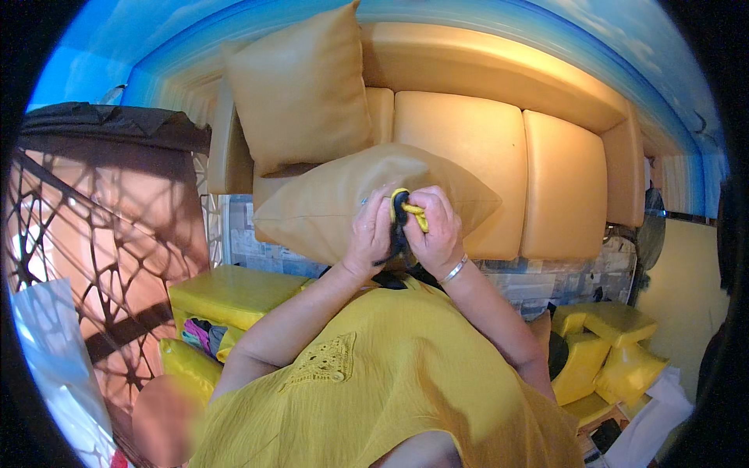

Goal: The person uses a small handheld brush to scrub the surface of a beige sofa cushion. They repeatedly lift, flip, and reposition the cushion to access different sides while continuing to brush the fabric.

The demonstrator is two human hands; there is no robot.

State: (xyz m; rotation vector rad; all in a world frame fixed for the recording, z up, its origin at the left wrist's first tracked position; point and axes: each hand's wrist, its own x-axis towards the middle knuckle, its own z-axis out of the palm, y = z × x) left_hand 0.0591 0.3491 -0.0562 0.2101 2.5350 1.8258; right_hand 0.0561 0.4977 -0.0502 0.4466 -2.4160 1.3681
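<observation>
Between both hands, in front of my chest, is a small black and yellow item (400, 206), soft and bunched, perhaps cloth or cord. My left hand (373, 227) grips its black part from the left. In my right hand (436, 225) is the yellow part (421, 217), which sticks out as a thick folded strand between thumb and fingers. Dark strands hang below the hands, and the palms hide the rest. Just beyond the hands a tan cushion (327, 205) leans at the sofa's front.
A tan sofa (459, 169) stretches ahead, with a large square cushion (301, 96) at its left end. A yellow padded box (240, 289) holding clothes (202, 334) stands at left, near a dark lattice screen (105, 257). Yellow padded furniture (585, 362) sits at right.
</observation>
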